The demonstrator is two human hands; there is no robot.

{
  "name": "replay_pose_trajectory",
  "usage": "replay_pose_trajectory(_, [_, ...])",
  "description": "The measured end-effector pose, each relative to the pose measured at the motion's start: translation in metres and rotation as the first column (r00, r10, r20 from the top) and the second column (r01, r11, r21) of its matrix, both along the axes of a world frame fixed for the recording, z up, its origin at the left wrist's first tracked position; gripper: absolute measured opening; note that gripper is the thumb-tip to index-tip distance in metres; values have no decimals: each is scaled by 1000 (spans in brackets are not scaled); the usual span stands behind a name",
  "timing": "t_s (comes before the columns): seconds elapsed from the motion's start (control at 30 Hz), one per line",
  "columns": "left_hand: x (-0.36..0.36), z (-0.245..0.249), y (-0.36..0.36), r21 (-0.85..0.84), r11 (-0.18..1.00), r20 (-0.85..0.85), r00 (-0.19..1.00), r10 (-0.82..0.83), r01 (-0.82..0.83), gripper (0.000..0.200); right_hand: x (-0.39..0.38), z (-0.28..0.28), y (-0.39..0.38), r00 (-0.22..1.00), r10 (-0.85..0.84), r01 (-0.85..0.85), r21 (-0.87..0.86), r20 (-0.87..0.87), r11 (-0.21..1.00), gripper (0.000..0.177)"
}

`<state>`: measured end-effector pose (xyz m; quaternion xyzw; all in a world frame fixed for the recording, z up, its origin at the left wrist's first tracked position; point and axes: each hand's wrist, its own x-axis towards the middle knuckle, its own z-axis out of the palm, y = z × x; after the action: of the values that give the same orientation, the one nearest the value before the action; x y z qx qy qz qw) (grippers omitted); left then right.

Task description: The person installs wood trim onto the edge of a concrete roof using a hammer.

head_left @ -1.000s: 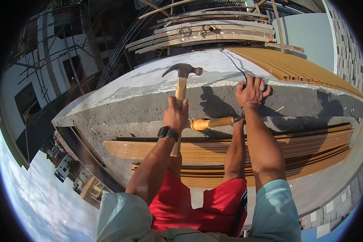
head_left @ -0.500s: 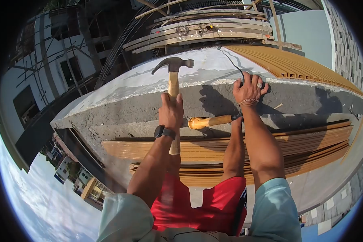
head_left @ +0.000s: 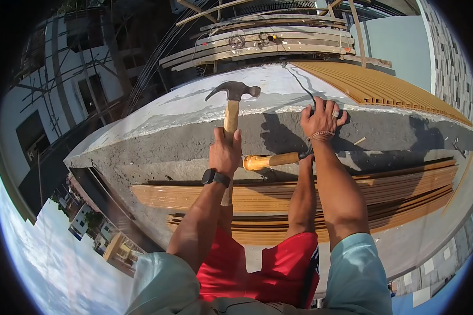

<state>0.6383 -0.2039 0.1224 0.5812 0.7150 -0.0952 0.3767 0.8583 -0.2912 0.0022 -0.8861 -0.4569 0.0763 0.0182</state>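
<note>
Where the left hand (head_left: 224,157) reaches forward: fingers wrapped round the hammer (head_left: 231,118).
Hammer: held over the concrete ledge (head_left: 178,139).
Right hand (head_left: 319,121): arm extended, fingers spread at the ledge's edge.

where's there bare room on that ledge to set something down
Bare patches on the pale ledge top: in view, between the hammer and dark cable, and left of the hammer. Crowded: around the right hand, with the cable and ribbed panels close by; lower in view, at the orange handle and brown strips.
</note>
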Motion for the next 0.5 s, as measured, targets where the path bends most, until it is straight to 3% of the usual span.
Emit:
replay_pose_trajectory(0.13, [-11, -17, -1, -78, 981, -66, 981, -183, 178, 39, 1, 0, 9, 999, -21, 22, 8, -48, 1000, 33])
replay_pose_trajectory(0.23, [-13, -12, 10, -36, 995, 12, 996, -93, 93, 40, 3, 0, 8, 999, -9, 8, -25, -31, 1000, 33])
replay_pose_trajectory(0.27, [-4, -6, -1, 74, 997, -8, 1000, 10, -10, 39, 3, -1, 7, 999, -12, 13, 19, -45, 1000, 34])
replay_pose_trajectory(0.3, [-7, -7, -11, 66, 998, -13, 1000, 10, -9, 39, 2, -1, 2, 999, -12, 13, 10, -50, 1000, 34])
replay_pose_trajectory(0.37, [-17, -17, -21, 13, 982, -75, 980, -186, 187, 38, 2, -4, 6, 999, -18, 19, 26, -39, 999, 34])
replay_pose_trajectory(0.4, [-16, -18, -8, -54, 989, -22, 990, -138, 137, 39, 1, -1, 8, 1000, -7, 7, 17, -16, 1000, 34])
replay_pose_trajectory(0.5, [-9, -6, -1, -29, 999, -12, 999, -40, 40, 40, 2, -2, 7, 999, -19, 18, -13, -28, 1000, 33])
